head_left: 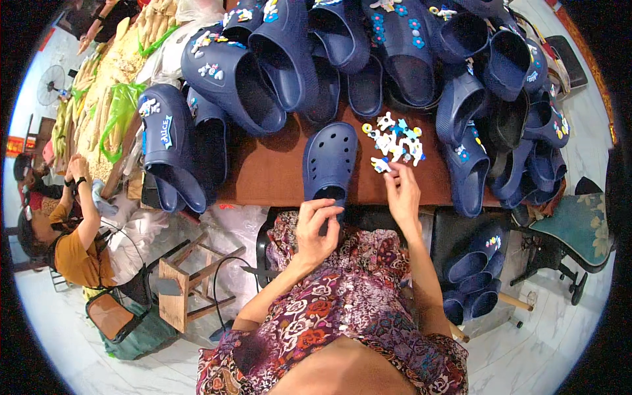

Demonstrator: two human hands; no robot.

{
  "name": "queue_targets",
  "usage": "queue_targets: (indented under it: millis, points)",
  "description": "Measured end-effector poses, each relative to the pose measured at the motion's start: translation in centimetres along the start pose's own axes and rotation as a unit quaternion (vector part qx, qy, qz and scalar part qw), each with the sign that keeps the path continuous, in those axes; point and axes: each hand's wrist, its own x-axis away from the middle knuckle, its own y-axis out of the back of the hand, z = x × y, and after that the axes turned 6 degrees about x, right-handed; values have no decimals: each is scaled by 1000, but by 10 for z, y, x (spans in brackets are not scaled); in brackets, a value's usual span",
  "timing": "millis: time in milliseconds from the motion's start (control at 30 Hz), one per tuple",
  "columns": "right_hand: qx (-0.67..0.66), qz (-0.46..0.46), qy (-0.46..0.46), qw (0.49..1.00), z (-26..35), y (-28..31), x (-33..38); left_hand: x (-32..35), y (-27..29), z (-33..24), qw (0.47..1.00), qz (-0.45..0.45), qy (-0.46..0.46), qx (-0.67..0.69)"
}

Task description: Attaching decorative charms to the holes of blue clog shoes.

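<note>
A navy blue foam clog (330,157) with round vent holes lies on the brown table, its toe pointing away from me and no charms on it. My left hand (316,230) grips its heel end at the table's front edge, fingers curled around it. To the right of the clog is a small pile of white, blue and yellow shoe charms (397,139). My right hand (403,191) is at the near side of that pile, its fingertips pinched at the edge of one white charm (380,165).
Many navy clogs (276,52) decorated with charms crowd the back and both sides of the brown table (263,178). More clogs (475,276) sit on a black seat at lower right. A wooden stool (184,283) stands at left, where another person (85,243) sits.
</note>
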Motion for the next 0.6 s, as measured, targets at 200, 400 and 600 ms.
queue_targets:
  millis: [200,400,600]
  points:
    - [57,-19,19,998,-7,-8,-16,6,-11,3,981,77,150,95]
    - [59,-15,24,998,-1,-5,-18,-1,-34,38,884,-20,364,292]
    - [-4,-21,2,1000,-12,-4,-18,-24,-50,43,750,-105,571,317]
